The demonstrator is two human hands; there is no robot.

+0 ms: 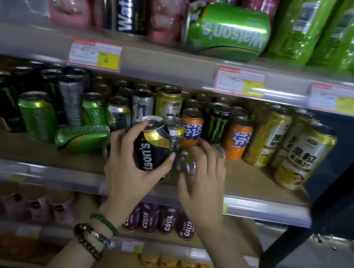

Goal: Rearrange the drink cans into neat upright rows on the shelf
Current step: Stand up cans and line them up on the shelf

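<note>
My left hand (128, 168) grips a black and yellow Watson's can (151, 144), tilted, at the front of the middle shelf (256, 185). My right hand (201, 183) lies over a silver can (186, 162) on its side just to the right; most of that can is hidden. A green Watson's can (82, 137) lies on its side to the left. Behind stand upright cans: green Watson's (37, 115), black Monster (217, 123), orange cans (192, 128), gold juice cans (301, 159) at the right.
On the upper shelf a green Watson's can (227, 31) lies sideways among pink and green bottles. Price tags (95, 54) line the shelf rail. Purple Costa bottles (166, 220) stand on the shelf below. A dark frame post (324, 207) bounds the right side.
</note>
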